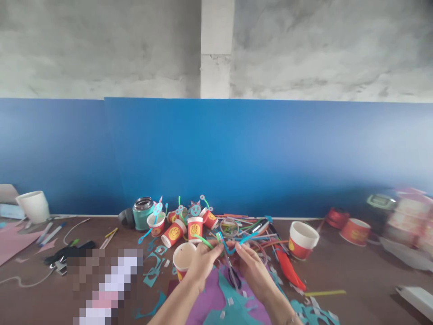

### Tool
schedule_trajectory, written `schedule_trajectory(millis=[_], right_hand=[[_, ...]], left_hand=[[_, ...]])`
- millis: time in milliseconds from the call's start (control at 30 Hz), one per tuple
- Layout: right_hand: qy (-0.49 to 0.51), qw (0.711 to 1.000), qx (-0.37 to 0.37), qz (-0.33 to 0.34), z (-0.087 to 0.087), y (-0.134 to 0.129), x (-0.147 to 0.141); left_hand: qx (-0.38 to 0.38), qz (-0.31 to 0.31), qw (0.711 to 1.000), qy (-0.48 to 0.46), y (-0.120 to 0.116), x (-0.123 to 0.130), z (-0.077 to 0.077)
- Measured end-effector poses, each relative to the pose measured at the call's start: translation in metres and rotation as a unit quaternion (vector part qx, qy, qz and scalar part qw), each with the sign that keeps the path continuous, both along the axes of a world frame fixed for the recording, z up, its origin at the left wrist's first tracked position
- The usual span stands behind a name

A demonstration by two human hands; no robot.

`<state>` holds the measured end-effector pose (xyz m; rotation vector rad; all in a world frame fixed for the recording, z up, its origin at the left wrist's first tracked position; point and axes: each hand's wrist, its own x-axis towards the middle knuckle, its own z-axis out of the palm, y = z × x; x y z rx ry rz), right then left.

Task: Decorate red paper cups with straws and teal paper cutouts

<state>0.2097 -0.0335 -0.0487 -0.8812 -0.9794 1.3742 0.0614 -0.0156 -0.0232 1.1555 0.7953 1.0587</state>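
Over the middle of the table, my left hand (209, 258) is closed, with its fingertips pinching a blue straw (229, 249). A green straw (203, 241) also sticks out at those fingers; whether it is joined to the blue one I cannot tell. My right hand (251, 262) pinches the same blue straw from the other side, and one end slants up past its fingers. Just below the hands lie scissors with dark handles (234, 277), over purple paper (206, 303) and cut teal paper (233, 311). A paper cup (184, 256) stands beside my left wrist.
Several decorated red paper cups (174, 232) and a teal jar (144, 214) stand behind the hands. Loose straws (243, 221) are heaped there. To the right are stacked cups (302, 239), a red plastic piece (290, 268) and a yellow straw (324, 293). A blue partition (216, 158) rises behind.
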Motion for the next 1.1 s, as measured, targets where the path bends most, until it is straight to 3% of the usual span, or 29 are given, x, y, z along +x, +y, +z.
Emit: schedule_trajectory(millis=[167, 367, 467, 567, 633, 733, 833, 933, 1100], right_hand=[[-0.134, 0.991, 0.011, -0.003, 0.004, -0.002, 0.003], [-0.263, 0.957, 0.121, 0.033, 0.009, -0.001, 0.005], [-0.248, 0.959, 0.132, 0.023, 0.011, -0.001, 0.003], [-0.178, 0.983, 0.042, -0.002, 0.008, 0.0, 0.004], [-0.141, 0.989, -0.001, -0.044, 0.004, 0.002, 0.006], [-0.125, 0.988, -0.009, -0.094, -0.001, 0.006, 0.009], [-0.134, 0.988, -0.002, -0.08, -0.004, 0.008, 0.009], [-0.154, 0.987, 0.01, -0.053, -0.003, 0.006, 0.008], [-0.181, 0.983, 0.04, -0.001, 0.01, -0.001, 0.002]], left_hand=[[0.069, -0.045, 0.991, 0.107, -0.001, -0.003, 0.001], [0.035, -0.109, 0.985, 0.132, -0.005, -0.006, 0.004], [0.018, -0.104, 0.987, 0.125, -0.004, -0.007, 0.005], [-0.03, -0.087, 0.993, 0.072, -0.003, -0.007, 0.007], [-0.06, -0.043, 0.997, 0.013, -0.002, -0.006, 0.008], [-0.043, 0.03, 0.998, -0.027, -0.002, -0.003, 0.01], [-0.005, 0.059, 0.998, -0.005, -0.003, -0.001, 0.01], [-0.007, 0.052, 0.999, 0.001, -0.002, -0.001, 0.008], [-0.08, -0.022, 0.995, 0.059, 0.004, -0.005, 0.002]])
